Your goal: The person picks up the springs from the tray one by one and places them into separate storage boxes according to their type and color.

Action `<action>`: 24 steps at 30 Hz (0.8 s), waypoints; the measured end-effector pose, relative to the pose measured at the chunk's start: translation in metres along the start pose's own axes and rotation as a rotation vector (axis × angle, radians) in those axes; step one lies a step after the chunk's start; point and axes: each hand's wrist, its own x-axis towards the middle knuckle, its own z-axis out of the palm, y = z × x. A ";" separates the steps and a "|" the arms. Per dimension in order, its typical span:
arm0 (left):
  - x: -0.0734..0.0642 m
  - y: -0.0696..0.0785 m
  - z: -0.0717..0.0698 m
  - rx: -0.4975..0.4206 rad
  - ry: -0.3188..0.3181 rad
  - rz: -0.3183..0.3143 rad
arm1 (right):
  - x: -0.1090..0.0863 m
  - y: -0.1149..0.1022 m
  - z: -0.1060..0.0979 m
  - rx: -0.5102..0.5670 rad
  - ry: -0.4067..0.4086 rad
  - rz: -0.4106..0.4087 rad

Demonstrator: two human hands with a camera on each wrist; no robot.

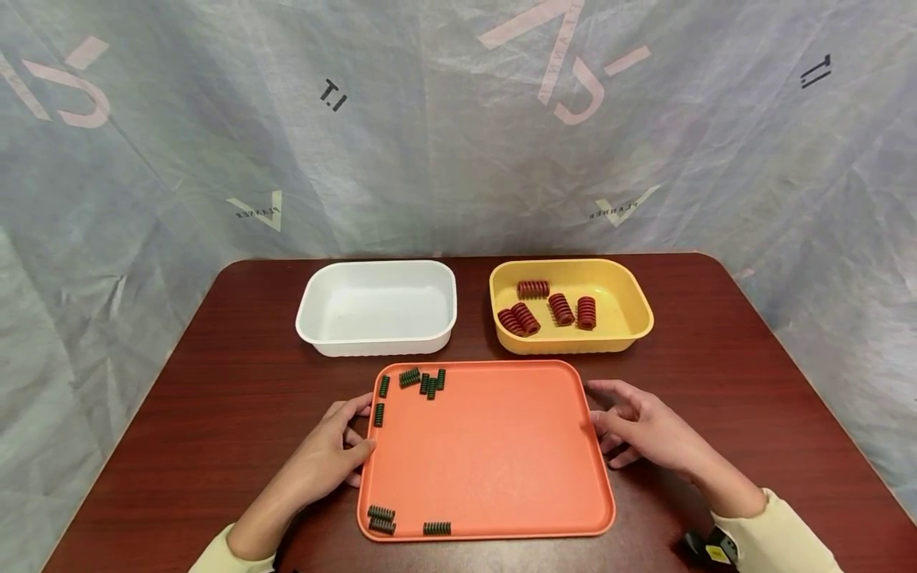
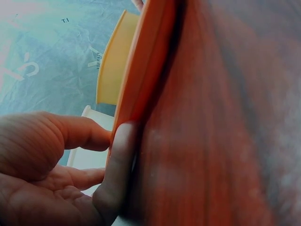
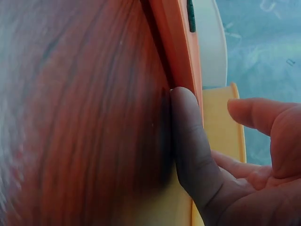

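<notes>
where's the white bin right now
In the head view, the white bin stands left of the yellow bin near the back edge of the table, just beyond the orange tray.

Springs (image 1: 431, 388) lie on a tray (image 1: 487, 454) before two bins (image 1: 380, 348).

From the head view I record free passage across the orange tray's (image 1: 494, 454) middle and right. Dark green springs (image 1: 431, 387) obstruct its far-left corner and near-left edge. I find a narrow lane between the white bin (image 1: 380, 348) and yellow bin (image 1: 573, 347). Left hand (image 1: 331, 452) and right hand (image 1: 648, 430) block the tray's sides.
</notes>
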 end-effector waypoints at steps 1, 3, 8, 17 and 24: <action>0.000 0.000 0.000 0.000 0.000 -0.002 | 0.000 0.000 0.001 -0.006 0.005 -0.001; 0.000 0.000 0.000 0.004 0.001 -0.004 | 0.000 0.000 0.003 -0.022 0.013 -0.004; 0.002 0.000 0.000 0.017 0.000 0.004 | 0.002 0.000 0.006 -0.076 0.029 -0.018; 0.002 -0.001 0.001 0.025 0.008 0.011 | 0.006 -0.001 0.012 -0.111 0.014 -0.059; 0.002 0.000 0.001 0.041 0.009 0.011 | 0.004 -0.001 0.016 -0.152 0.022 -0.089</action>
